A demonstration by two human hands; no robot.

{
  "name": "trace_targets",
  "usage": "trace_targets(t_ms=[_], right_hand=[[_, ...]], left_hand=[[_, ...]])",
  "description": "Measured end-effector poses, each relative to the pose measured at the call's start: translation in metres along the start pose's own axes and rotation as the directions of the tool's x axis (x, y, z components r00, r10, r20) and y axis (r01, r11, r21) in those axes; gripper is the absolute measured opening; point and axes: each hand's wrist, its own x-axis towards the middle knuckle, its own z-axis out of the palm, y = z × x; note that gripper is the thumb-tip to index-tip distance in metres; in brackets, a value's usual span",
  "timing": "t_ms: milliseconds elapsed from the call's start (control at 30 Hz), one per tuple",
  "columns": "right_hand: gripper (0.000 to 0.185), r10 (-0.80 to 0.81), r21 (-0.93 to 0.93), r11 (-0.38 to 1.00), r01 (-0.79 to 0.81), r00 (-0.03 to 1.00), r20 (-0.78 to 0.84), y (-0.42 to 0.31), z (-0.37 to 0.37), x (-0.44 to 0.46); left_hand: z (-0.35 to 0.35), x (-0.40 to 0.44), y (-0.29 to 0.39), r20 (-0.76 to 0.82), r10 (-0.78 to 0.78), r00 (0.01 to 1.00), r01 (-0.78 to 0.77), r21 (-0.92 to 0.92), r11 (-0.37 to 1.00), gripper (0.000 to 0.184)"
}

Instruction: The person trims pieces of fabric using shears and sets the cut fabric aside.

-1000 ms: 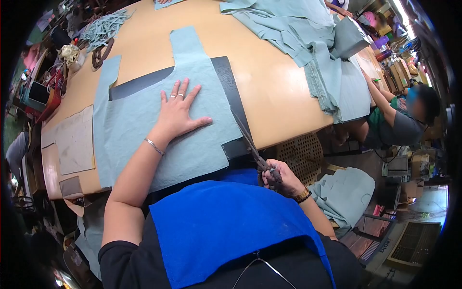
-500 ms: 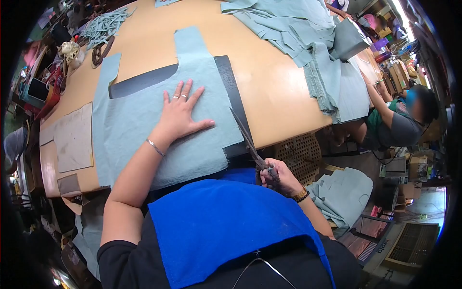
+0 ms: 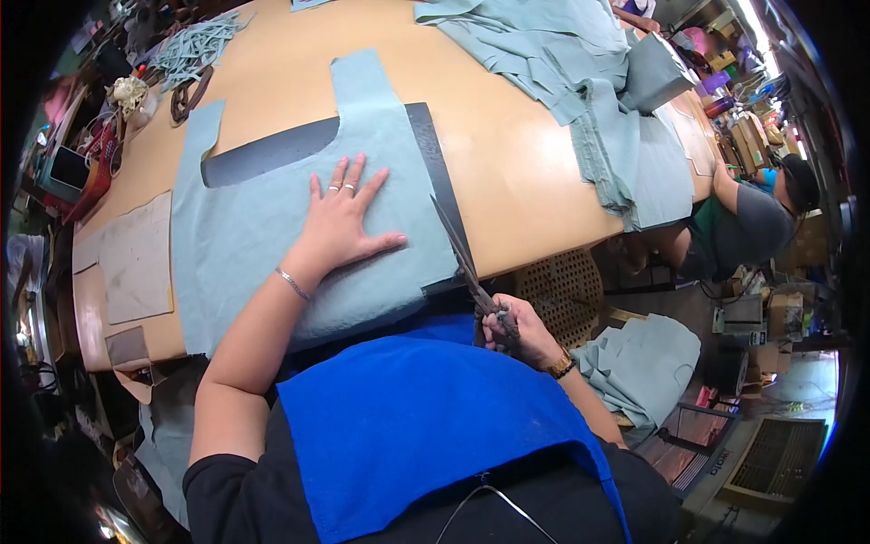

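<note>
My left hand (image 3: 349,213) lies flat with its fingers spread on a light blue-green piece of fabric (image 3: 263,227). This piece has two strap-like extensions at its far side and rests over a dark sheet (image 3: 272,161) on the table. In my right hand (image 3: 526,334) is a pair of scissors (image 3: 469,267), gripped by the handles at the near table edge. Their long blades point away from me along the fabric's right edge. Whether the blades are fully closed I cannot make out.
More blue-green fabric (image 3: 507,54) is heaped at the far right of the table (image 3: 517,181), beside a grey block (image 3: 657,72). Cut strips (image 3: 195,45) lie far left, and a cardboard pattern (image 3: 140,258) near left. A co-worker (image 3: 752,218) sits at right, near a woven chair (image 3: 562,290).
The scissors and my right hand have shifted slightly left and away from me. My left hand stays pressed on the fabric. At right, the co-worker has leaned forward with an arm toward the table.
</note>
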Motion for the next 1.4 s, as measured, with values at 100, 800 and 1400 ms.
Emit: trace_targets(t_ms=[100,800,1400], right_hand=[[0.018,-0.004,0.019,1.0,0.004,1.0,0.001,0.001,0.001,0.002],[0.019,0.034,-0.01,0.999,-0.034,0.998,-0.051,-0.002,0.008,-0.003],[0.023,-0.036,0.006,0.999,0.036,0.998,-0.049,-0.014,0.017,0.011]], left_hand=[[0.001,0.0,0.001,-0.003,0.003,1.0,-0.003,-0.009,1.0,0.1],[0.001,-0.011,0.012,0.021,0.031,0.999,-0.031,-0.014,0.999,0.102],[-0.005,-0.01,0.017,0.064,-0.007,0.998,0.003,0.054,0.999,0.092]])
